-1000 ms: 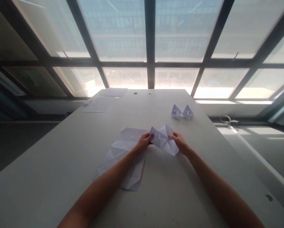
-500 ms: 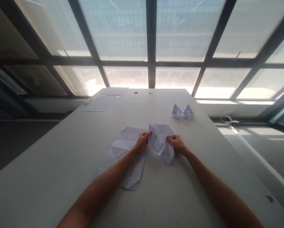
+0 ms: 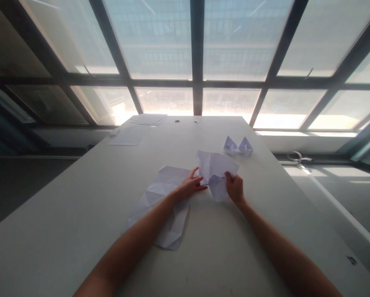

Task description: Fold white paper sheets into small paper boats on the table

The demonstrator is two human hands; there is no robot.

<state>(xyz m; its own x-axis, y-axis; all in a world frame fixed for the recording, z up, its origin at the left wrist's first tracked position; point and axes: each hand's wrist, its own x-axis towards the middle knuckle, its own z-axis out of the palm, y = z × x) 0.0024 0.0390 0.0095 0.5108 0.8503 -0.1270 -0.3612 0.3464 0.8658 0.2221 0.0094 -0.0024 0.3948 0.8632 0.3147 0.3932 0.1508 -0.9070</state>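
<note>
The paper point(image 3: 219, 166) swings farther up the bench point(image 3: 222, 255) and the left hand point(image 3: 190, 185) uncurls! That grip's loose, fingers splayed at the paper's left edge; the right hand point(image 3: 235, 188) pinches its right side. Paper's between them, left of the right hand.

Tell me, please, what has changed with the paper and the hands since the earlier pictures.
The handled paper has turned and shifted slightly away from the person. The left hand has opened from its pinch; the right hand keeps its grip. The creased sheet and two small folded papers stayed put.
</note>
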